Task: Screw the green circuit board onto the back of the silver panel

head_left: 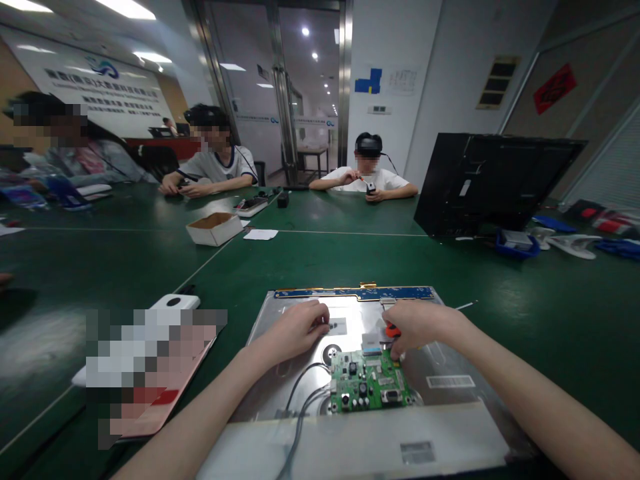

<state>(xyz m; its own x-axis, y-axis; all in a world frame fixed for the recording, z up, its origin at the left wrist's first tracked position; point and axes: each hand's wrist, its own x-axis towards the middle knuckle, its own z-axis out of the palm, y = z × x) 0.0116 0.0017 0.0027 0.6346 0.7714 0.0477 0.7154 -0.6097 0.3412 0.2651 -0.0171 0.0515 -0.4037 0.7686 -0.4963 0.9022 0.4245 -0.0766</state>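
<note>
A flat metal-backed display panel (450, 353) lies in front of me, with a green circuit board (367, 381) on its middle and a blue board strip (320, 293) along its far edge. My right hand (417, 325) is closed around an orange-handled tool (393, 330), apparently a screwdriver; a thin pale rod (467, 305) shows beyond the hand. Its fingertips are at the circuit board's far right corner, beside a flat ribbon cable (371, 343). My left hand (305, 325) rests over the panel with curled fingers near a pale label (339, 326); what they hold, if anything, is hidden.
Left of the panel lie a white device (175, 303) and a pink item (165, 400), partly blurred out. Farther off stand an open white box (215, 229), a black monitor (495, 183) and a blue tray (517, 243). Several people sit around the green table (340, 260).
</note>
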